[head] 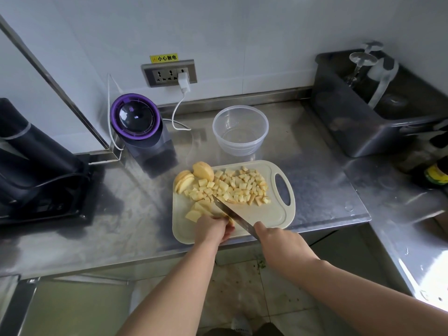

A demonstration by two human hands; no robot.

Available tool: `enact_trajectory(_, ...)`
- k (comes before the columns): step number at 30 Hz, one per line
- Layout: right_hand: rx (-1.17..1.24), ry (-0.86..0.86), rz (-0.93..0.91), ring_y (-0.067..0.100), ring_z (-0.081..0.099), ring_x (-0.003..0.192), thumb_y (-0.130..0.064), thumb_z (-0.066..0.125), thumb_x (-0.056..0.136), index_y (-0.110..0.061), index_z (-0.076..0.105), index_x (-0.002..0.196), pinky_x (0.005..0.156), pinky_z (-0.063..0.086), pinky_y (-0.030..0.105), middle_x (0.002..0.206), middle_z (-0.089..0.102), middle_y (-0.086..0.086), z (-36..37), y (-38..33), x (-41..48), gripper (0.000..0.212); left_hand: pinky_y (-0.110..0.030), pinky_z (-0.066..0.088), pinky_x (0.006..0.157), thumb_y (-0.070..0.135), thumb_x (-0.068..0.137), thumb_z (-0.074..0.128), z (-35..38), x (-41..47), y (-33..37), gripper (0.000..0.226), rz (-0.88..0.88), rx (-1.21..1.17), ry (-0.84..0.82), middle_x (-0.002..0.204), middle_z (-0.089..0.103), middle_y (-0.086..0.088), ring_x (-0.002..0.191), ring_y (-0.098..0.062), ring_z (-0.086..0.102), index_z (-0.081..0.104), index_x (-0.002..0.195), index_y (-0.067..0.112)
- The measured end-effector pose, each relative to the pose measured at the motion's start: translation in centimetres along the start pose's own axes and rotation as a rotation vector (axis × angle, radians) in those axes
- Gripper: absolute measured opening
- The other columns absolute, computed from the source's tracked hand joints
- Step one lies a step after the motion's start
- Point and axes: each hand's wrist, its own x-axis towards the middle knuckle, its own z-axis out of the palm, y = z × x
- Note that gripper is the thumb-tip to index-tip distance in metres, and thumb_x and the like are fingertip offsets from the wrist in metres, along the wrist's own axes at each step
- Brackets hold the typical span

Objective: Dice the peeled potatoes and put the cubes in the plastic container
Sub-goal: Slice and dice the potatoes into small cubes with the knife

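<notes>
Potato strips (197,210) are being pinned at the board's (266,215) near edge by the left hand (213,230), fingers (227,232) curled on them, clear of the knife (230,212) being clamped in the right hand (278,238). Cut cubes (240,186) are being heaped mid-board. The plastic container (240,129) is waiting just behind the board, unfilled.

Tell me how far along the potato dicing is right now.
Done: a big pile of cubes lies on the cutting board. In hand: the right hand holds the knife, cutting the strips that the left hand holds. Left: the sliced pieces at the board's far left corner are not cubed, and the plastic container holds no cubes yet.
</notes>
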Motion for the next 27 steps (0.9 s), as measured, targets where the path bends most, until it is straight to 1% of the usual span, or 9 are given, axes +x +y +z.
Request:
enact_trajectory(5,0.023,-0.027,-0.009,0.017,0.052,0.065,0.003,0.041,0.092,-0.018,0.033,0.13,0.057,0.045,0.031,0.077,0.051,0.003,-0.1,-0.2,0.1,0.044,-0.042,0.059,0.083,0.009,0.094,0.059,0.0,0.2,0.0,0.019,0.022,0.056,0.007,0.071,0.071,-0.009,0.073,-0.022,0.07,0.062,0.075,0.006)
enact_trajectory(10,0.033,-0.05,-0.005,0.02,0.059,0.071,0.003,0.042,0.091,-0.019,0.034,0.128,0.061,0.051,0.033,0.082,0.056,0.005,-0.3,-0.1,0.3,0.043,-0.044,0.059,0.082,0.011,0.095,0.056,0.0,0.4,0.1,0.019,0.034,0.118,-0.004,0.078,0.074,-0.01,0.079,-0.022,0.073,0.063,0.077,0.008)
enact_trajectory(15,0.04,-0.079,-0.009,0.016,0.058,0.073,0.0,0.044,0.094,-0.021,0.033,0.131,0.069,0.056,0.031,0.085,0.056,0.004,-0.4,0.2,0.7,0.044,-0.041,0.058,0.084,0.006,0.094,0.055,-0.1,0.5,0.2,0.02,0.038,0.132,-0.014,0.077,0.073,-0.01,0.079,-0.022,0.073,0.063,0.076,0.008)
enact_trajectory(18,0.045,-0.102,-0.004,0.018,0.062,0.078,-0.003,0.046,0.095,-0.023,0.033,0.13,0.074,0.059,0.036,0.088,0.057,0.005,-0.2,0.3,1.1,0.042,-0.041,0.059,0.082,0.005,0.094,0.054,-0.1,0.6,0.1,0.017,0.043,0.145,-0.021,0.08,0.074,-0.01,0.077,-0.021,0.073,0.064,0.08,0.007)
enact_trajectory(20,0.043,-0.106,-0.003,0.017,0.062,0.078,-0.004,0.046,0.096,-0.022,0.033,0.129,0.074,0.06,0.035,0.088,0.057,0.005,-0.2,0.4,1.2,0.04,-0.04,0.059,0.082,0.005,0.094,0.054,-0.2,0.7,0.2,0.014,0.037,0.146,-0.022,0.082,0.074,-0.01,0.077,-0.021,0.073,0.064,0.084,0.006)
enact_trajectory(22,0.043,-0.101,0.003,0.015,0.061,0.076,-0.005,0.048,0.096,-0.023,0.033,0.128,0.072,0.059,0.032,0.087,0.056,0.004,-0.2,0.5,1.2,0.039,-0.04,0.059,0.082,0.005,0.094,0.054,-0.2,0.7,0.2,0.014,0.03,0.136,-0.022,0.08,0.074,-0.01,0.076,-0.02,0.073,0.063,0.084,0.006)
enact_trajectory(24,0.04,-0.07,0.01,0.014,0.058,0.072,-0.002,0.048,0.094,-0.023,0.034,0.126,0.063,0.055,0.026,0.084,0.054,0.002,-0.2,0.6,1.1,0.041,-0.039,0.059,0.082,0.005,0.095,0.055,-0.2,0.6,0.3,0.016,0.018,0.123,-0.026,0.078,0.073,-0.009,0.074,-0.019,0.073,0.063,0.082,0.007)
enact_trajectory(26,0.035,-0.037,0.003,0.014,0.055,0.067,0.0,0.046,0.092,-0.023,0.034,0.124,0.055,0.047,0.025,0.08,0.053,0.001,-0.2,0.7,0.8,0.041,-0.039,0.059,0.082,0.005,0.095,0.054,-0.2,0.5,0.3,0.017,0.006,0.121,-0.027,0.078,0.073,-0.01,0.075,-0.02,0.073,0.062,0.08,0.007)
enact_trajectory(27,0.031,-0.025,-0.003,0.015,0.055,0.067,0.001,0.045,0.092,-0.022,0.034,0.123,0.054,0.046,0.026,0.08,0.054,0.002,-0.2,0.8,0.6,0.04,-0.04,0.059,0.082,0.006,0.095,0.054,-0.2,0.5,0.3,0.017,0.006,0.125,-0.025,0.079,0.073,-0.011,0.076,-0.021,0.073,0.062,0.08,0.007)
